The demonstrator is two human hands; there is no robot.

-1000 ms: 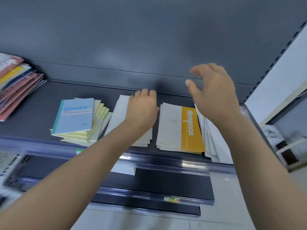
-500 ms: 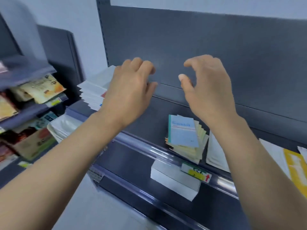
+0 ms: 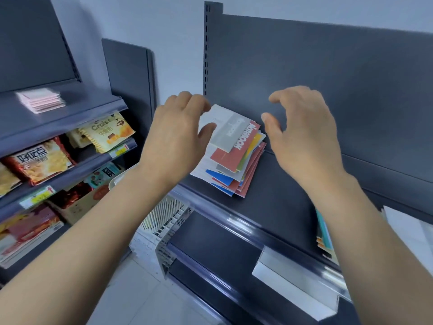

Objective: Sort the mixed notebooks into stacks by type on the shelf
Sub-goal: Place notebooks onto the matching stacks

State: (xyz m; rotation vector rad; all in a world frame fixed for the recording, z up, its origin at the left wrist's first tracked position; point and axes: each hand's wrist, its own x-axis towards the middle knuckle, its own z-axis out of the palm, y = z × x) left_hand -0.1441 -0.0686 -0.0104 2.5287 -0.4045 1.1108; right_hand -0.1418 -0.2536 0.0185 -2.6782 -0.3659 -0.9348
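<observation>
Okay, dark grey shelf (image 3: 281, 207) fills the right, snack rack (image 3: 93, 102) at left. Mixed notebooks pile (image 3: 234, 160) lies fanned at the shelf's far left end, grey one on top. Left hand (image 3: 178, 139) is over the pile's left edge, contact unclear. Right hand (image 3: 304, 139) hovers just right of it. Both grips released, fingers loosely curled, holding nothing.
</observation>
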